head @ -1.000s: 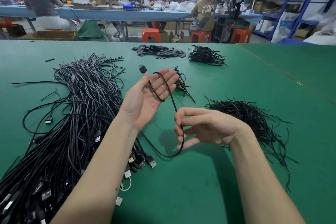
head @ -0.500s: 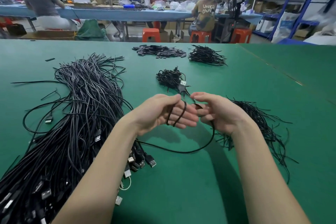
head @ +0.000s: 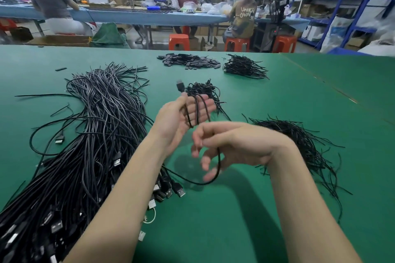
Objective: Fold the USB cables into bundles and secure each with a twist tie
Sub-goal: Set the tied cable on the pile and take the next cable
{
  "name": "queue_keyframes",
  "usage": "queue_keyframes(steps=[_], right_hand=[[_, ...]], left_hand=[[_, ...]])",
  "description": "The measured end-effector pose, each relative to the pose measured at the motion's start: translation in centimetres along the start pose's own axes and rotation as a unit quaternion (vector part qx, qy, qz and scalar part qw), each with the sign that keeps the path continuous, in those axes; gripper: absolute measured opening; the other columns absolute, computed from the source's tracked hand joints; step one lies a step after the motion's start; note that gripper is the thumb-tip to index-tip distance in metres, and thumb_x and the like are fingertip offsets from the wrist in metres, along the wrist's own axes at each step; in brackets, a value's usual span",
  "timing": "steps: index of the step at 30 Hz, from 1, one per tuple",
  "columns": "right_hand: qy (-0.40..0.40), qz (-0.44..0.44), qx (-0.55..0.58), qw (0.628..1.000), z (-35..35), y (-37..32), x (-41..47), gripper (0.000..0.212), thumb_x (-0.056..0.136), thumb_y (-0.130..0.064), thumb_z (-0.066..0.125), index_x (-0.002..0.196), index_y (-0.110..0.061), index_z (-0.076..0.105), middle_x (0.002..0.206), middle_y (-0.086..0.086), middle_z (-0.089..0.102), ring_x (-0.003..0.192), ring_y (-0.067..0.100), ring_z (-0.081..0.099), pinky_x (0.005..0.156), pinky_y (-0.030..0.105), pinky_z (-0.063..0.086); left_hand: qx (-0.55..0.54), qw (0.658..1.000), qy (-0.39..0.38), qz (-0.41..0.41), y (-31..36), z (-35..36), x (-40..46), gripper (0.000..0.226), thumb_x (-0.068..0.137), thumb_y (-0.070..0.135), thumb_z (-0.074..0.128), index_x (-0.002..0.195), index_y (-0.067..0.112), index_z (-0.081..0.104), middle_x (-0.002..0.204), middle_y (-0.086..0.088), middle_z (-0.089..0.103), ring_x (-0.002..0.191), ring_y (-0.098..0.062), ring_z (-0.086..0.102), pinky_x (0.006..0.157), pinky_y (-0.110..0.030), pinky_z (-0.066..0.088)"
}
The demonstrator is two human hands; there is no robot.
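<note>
Above the middle of the green felt-covered table (head: pixel 235 220), the left hand (head: pixel 181 121) is raised palm-up with its fingers nearly straight. Loops of a thin black USB cable (head: pixel 197 113) lie across them, the thumb pinning the strand near its black plug (head: pixel 180 86), which sticks up past the fingertips. The right hand (head: pixel 233 143) sits just nearer, fingers curled loosely, and the same cable passes through them and sags in a curve towards the table. A large heap of loose black USB cables (head: pixel 85 145) stretches along the left side down to the near left corner. A spread of thin black twist ties (head: pixel 303 143) lies right of the hands. Beyond them rests a small pile of finished black bundles (head: pixel 203 92).
</note>
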State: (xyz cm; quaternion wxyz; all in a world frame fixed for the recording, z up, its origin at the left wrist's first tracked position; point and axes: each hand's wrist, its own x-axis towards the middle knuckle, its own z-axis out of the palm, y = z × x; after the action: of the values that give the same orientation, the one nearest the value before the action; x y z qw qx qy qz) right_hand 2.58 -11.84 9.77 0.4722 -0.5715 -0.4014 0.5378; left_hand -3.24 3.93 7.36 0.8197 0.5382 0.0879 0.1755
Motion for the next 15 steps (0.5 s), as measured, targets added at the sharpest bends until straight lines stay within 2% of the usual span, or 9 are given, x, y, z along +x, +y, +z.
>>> queue_keyframes(steps=[2, 4, 6, 7, 9, 10, 11, 13, 15], right_hand=[[-0.063, 0.029, 0.031, 0.997, -0.5, 1.7, 0.4, 0.018, 0.104, 0.0, 0.038, 0.099, -0.009, 0.052, 0.099, 0.012, 0.056, 0.078, 0.019, 0.063, 0.091, 0.06, 0.053], [-0.093, 0.034, 0.08, 0.992, -0.9, 3.2, 0.8, 0.019, 0.105, -0.001, 0.038, 0.099, -0.011, 0.054, 0.096, 0.011, 0.055, 0.077, 0.019, 0.06, 0.086, 0.056, 0.059], [-0.096, 0.024, 0.123, 0.987, -1.4, 4.2, 1.2, 0.022, 0.102, -0.004, 0.042, 0.093, -0.015, 0.059, 0.091, 0.008, 0.055, 0.068, 0.015, 0.057, 0.068, 0.037, 0.064], [-0.081, 0.015, 0.131, 0.988, -1.8, 4.7, 1.2, 0.025, 0.101, -0.004, 0.043, 0.09, -0.018, 0.061, 0.087, 0.005, 0.055, 0.063, 0.01, 0.055, 0.057, 0.026, 0.061], [-0.046, -0.002, 0.162, 0.986, -3.0, 5.2, 1.0, 0.026, 0.098, -0.005, 0.048, 0.086, -0.021, 0.064, 0.083, 0.002, 0.052, 0.053, 0.002, 0.044, 0.036, 0.011, 0.043], [-0.031, -0.007, 0.209, 0.977, -3.6, 5.3, 0.8, 0.021, 0.095, -0.004, 0.054, 0.087, -0.02, 0.065, 0.082, 0.002, 0.05, 0.05, 0.0, 0.038, 0.031, 0.008, 0.035], [-0.02, -0.014, 0.282, 0.959, -4.2, 5.4, 0.5, 0.017, 0.091, -0.001, 0.063, 0.09, -0.017, 0.065, 0.082, 0.003, 0.048, 0.049, -0.001, 0.032, 0.028, 0.008, 0.03], [-0.011, -0.039, 0.452, 0.891, -5.2, 5.5, 0.1, 0.034, 0.077, 0.009, 0.077, 0.099, -0.011, 0.06, 0.082, 0.007, 0.048, 0.051, 0.001, 0.026, 0.025, 0.011, 0.03], [0.007, -0.064, 0.54, 0.839, -5.8, 5.4, -0.3, 0.045, 0.071, 0.017, 0.078, 0.103, -0.008, 0.058, 0.087, 0.013, 0.052, 0.053, 0.002, 0.026, 0.026, 0.014, 0.033]], left_hand=[[-0.098, 0.995, -0.03, -0.006, 0.6, -0.4, -0.1, 0.051, 0.109, 0.029, 0.026, 0.116, -0.004, 0.064, 0.117, -0.019, 0.071, 0.108, -0.028, 0.07, 0.083, -0.03, 0.06], [-0.145, 0.988, -0.057, -0.018, 0.8, -0.4, -0.3, 0.054, 0.108, 0.028, 0.027, 0.111, -0.004, 0.07, 0.117, -0.019, 0.071, 0.107, -0.027, 0.071, 0.08, -0.03, 0.06], [-0.172, 0.982, -0.075, -0.031, 0.9, -0.2, -0.4, 0.056, 0.108, 0.027, 0.028, 0.102, -0.002, 0.076, 0.113, -0.017, 0.073, 0.102, -0.026, 0.072, 0.077, -0.029, 0.06], [-0.183, 0.979, -0.081, -0.035, 0.9, -0.2, -0.4, 0.056, 0.108, 0.026, 0.029, 0.1, -0.001, 0.077, 0.11, -0.016, 0.074, 0.1, -0.024, 0.073, 0.075, -0.028, 0.06], [-0.21, 0.972, -0.094, -0.037, 1.1, -0.4, -0.5, 0.055, 0.107, 0.025, 0.03, 0.099, 0.0, 0.078, 0.106, -0.013, 0.075, 0.095, -0.022, 0.074, 0.072, -0.027, 0.06], [-0.225, 0.968, -0.102, -0.037, 1.4, -0.6, -0.5, 0.053, 0.106, 0.024, 0.031, 0.099, 0.0, 0.078, 0.105, -0.012, 0.076, 0.093, -0.021, 0.075, 0.071, -0.025, 0.06], [-0.235, 0.965, -0.11, -0.035, 1.6, -0.9, -0.6, 0.052, 0.105, 0.024, 0.032, 0.098, 0.001, 0.078, 0.103, -0.011, 0.076, 0.091, -0.019, 0.075, 0.07, -0.024, 0.059], [-0.229, 0.964, -0.128, -0.035, 2.0, -1.4, -0.8, 0.049, 0.102, 0.024, 0.035, 0.097, 0.003, 0.079, 0.099, -0.008, 0.077, 0.084, -0.015, 0.075, 0.066, -0.022, 0.058], [-0.182, 0.972, -0.142, -0.041, 2.0, -1.5, -1.1, 0.045, 0.099, 0.025, 0.04, 0.095, 0.005, 0.079, 0.096, -0.007, 0.077, 0.079, -0.014, 0.075, 0.063, -0.021, 0.057]])
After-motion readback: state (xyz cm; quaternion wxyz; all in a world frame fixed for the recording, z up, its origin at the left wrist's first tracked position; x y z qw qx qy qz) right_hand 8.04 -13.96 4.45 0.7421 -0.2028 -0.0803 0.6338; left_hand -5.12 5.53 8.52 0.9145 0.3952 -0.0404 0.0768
